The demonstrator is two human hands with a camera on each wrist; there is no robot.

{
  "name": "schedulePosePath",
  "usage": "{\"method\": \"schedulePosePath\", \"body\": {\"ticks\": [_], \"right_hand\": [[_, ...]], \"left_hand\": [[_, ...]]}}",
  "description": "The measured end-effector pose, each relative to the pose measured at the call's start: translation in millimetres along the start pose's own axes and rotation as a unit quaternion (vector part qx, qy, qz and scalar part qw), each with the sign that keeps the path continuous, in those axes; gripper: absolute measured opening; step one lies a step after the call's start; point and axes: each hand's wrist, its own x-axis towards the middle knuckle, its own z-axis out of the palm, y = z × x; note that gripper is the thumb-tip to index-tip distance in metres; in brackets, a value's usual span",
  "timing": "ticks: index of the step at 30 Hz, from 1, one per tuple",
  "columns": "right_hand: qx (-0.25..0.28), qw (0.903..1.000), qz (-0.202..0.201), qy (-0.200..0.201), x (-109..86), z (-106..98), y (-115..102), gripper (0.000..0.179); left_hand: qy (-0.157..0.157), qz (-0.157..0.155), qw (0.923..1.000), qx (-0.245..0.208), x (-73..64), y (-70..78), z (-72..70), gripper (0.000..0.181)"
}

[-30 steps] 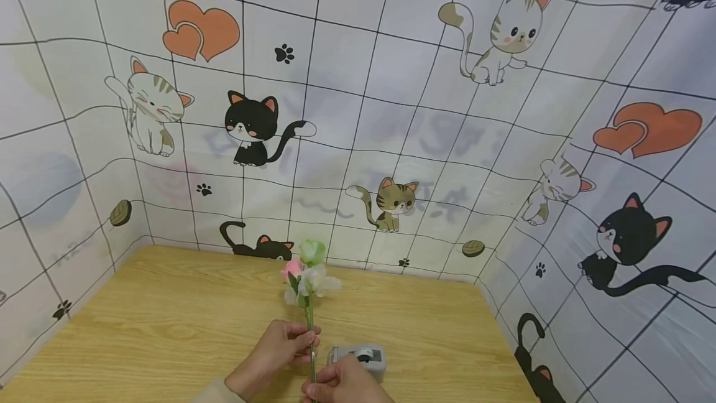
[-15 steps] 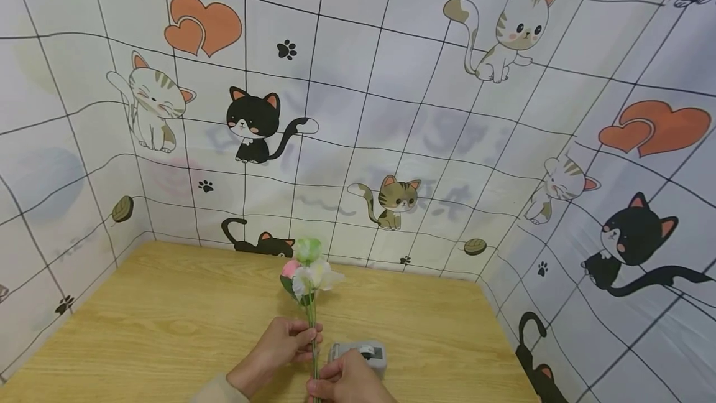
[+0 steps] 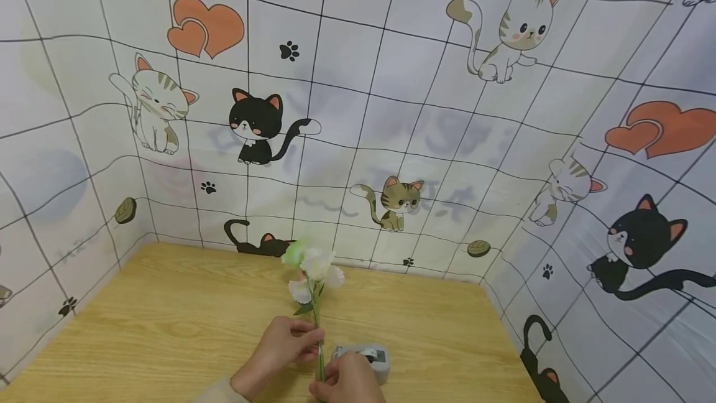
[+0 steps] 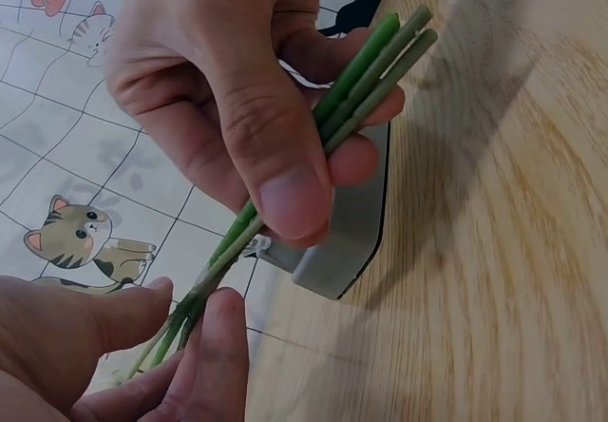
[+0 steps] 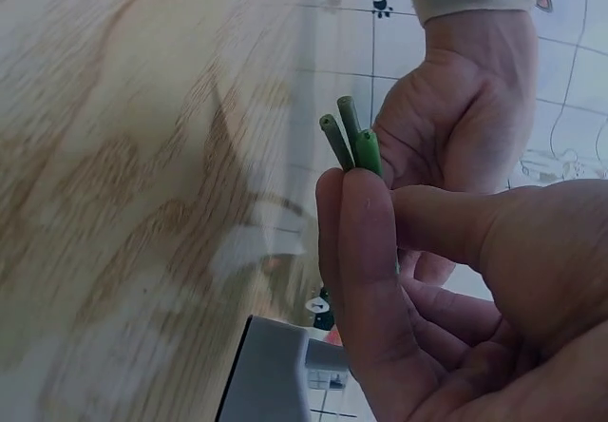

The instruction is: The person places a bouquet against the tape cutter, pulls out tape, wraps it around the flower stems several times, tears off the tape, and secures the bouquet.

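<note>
L hand pinching flower stems betw. thumb & fingers, below a grn leaf. R hand pinching same stems lower down, nr the ends; 3 stem ends stick out past its fingers in both wrist views. Stems held over surface, approx. midway betw. its L & R edges; blooms twd back edge, white + pale grn, bit of pink behind. Grey tape dispenser on surface, just beyond R hand & partly hidden by it, well apart from back corners; contact w/ hand unclear. Pale sleeve at L wrist. Backdrop along back & side edges: white w/ blk grid, cartoon cats, orange hearts, paw prints.
</note>
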Motion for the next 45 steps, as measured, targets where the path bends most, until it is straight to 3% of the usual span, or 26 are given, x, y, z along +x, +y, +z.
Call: {"method": "schedulePosePath", "body": {"ticks": [5,12,21,27,31,39,45], "right_hand": [[-0.042,0.9988,-0.022,0.008,0.7,-2,0,0.018],[-0.024,0.9995,-0.018,0.012,-0.3,-2,2,0.017],[-0.006,0.9996,-0.011,-0.023,1.4,-9,8,0.023],[0.062,0.9942,-0.007,-0.087,0.6,-15,17,0.026],[0.099,0.9894,-0.003,-0.107,0.5,-18,23,0.024],[0.125,0.9882,0.026,-0.085,1.6,-19,26,0.015],[0.114,0.9912,0.025,-0.063,2.6,-16,22,0.013]], "left_hand": [[0.004,0.000,1.0000,0.007,5.2,0.2,4.2,0.037],[-0.010,0.016,0.9996,0.021,5.9,-2.1,5.8,0.026],[-0.024,0.020,0.9995,0.007,5.6,-0.7,7.2,0.023],[-0.030,0.014,0.9994,-0.006,7.4,-3.1,9.1,0.023],[-0.039,0.014,0.9991,-0.009,7.8,-4.2,10.3,0.024],[-0.046,0.012,0.9988,-0.011,8.5,-6.4,11.2,0.024],[-0.043,0.000,0.9990,-0.013,8.2,-5.4,10.7,0.023]]}}
